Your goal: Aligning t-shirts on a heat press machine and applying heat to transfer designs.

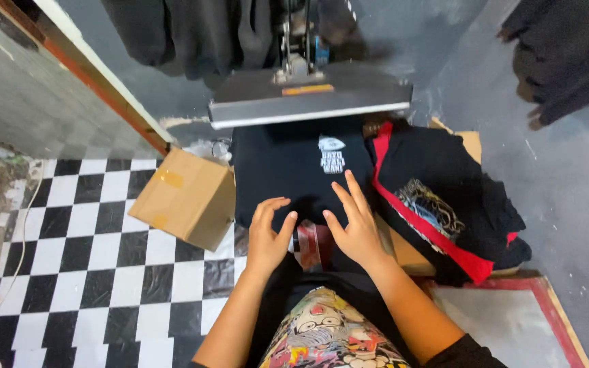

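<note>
I find my left hand (267, 235) and right hand (354, 228) flat, fingers spread, holding nothing, on the black T-shirt's (294, 170) near edge; its white print (332, 154) lies ahead, nearer the right.

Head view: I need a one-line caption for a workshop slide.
Both hands, left hand and right hand, lie flat on a black T-shirt spread under the raised heat press plate.

Both bare forearms reach forward from the bottom of the view, converging slightly. The left hand (268, 235) lies palm down with fingers curled and slightly spread. The right hand (354, 221) lies flat, palm down, fingers extended and fanned, just beside the left
</note>
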